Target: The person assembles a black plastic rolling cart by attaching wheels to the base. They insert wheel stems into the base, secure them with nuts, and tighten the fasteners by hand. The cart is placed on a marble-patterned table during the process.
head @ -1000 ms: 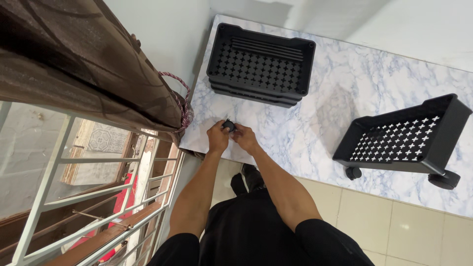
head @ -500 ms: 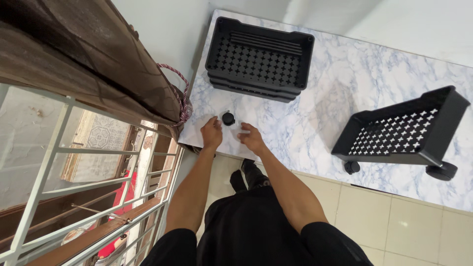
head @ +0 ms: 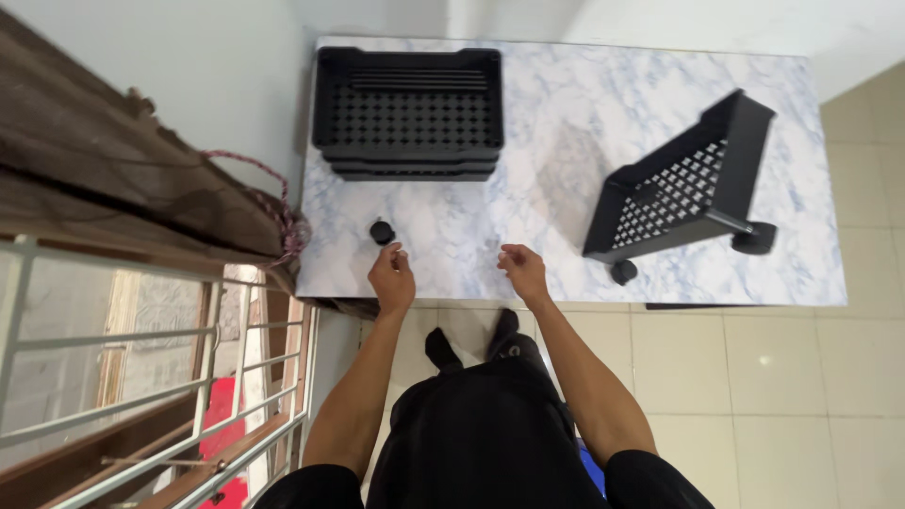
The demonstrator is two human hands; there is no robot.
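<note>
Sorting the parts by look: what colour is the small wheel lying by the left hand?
Black, seen in the head view: the small wheel lies on the marbled table.

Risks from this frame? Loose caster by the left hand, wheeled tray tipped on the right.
1. The small black caster stands loose near the marble table's front edge, just beyond the left hand; a nudge may roll it off.
2. The tilted black tray rests on its wheels close to that edge and may roll or tip.
3. Neither hand holds anything; the right hand is well short of the tray.
</note>
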